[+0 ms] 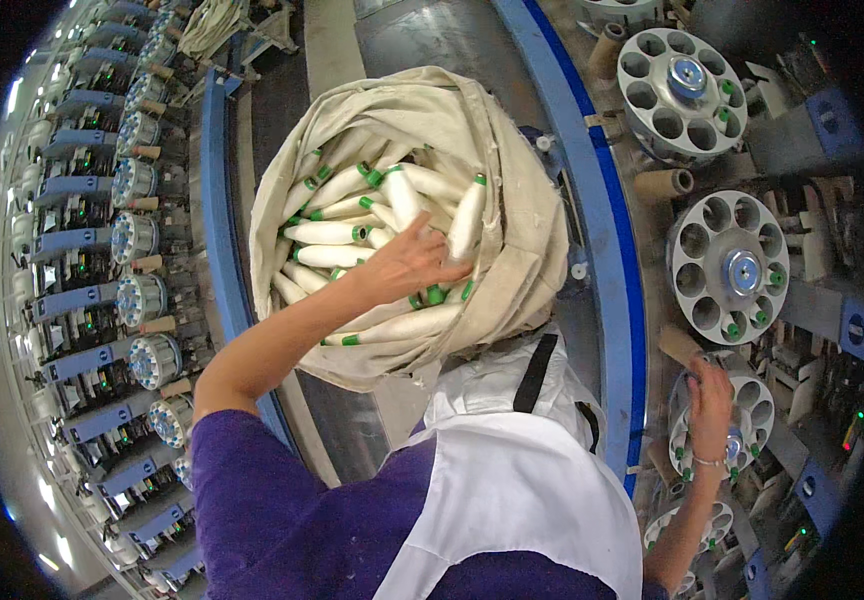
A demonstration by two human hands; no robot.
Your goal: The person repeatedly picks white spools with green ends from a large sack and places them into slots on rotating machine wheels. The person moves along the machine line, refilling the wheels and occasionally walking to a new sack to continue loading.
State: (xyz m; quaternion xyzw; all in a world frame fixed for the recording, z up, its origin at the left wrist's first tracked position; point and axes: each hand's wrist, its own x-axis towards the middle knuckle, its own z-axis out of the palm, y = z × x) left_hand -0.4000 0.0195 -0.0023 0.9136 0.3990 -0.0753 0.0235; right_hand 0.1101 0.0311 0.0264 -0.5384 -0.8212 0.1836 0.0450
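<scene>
A large cream cloth sack (522,220) with a rolled rim stands in front of me, filled with white yarn bobbins (332,233) on green tubes. My left hand (414,262) reaches in over them, its fingers bent around the lower end of one tilted yarn bobbin (404,195). The thumb stretches toward another bobbin (467,220) at the sack's right side. Away to the right, my right hand (710,400) is curled over a round grey bobbin carousel (752,400), beside a brown paper cone (679,345). Whatever those fingers hold is hidden.
More round carousels (687,270) with a few green tubes line the machine at right, behind a blue rail (602,250). A second blue rail (220,200) runs left of the sack. Beyond it stands another row of winding units (92,295).
</scene>
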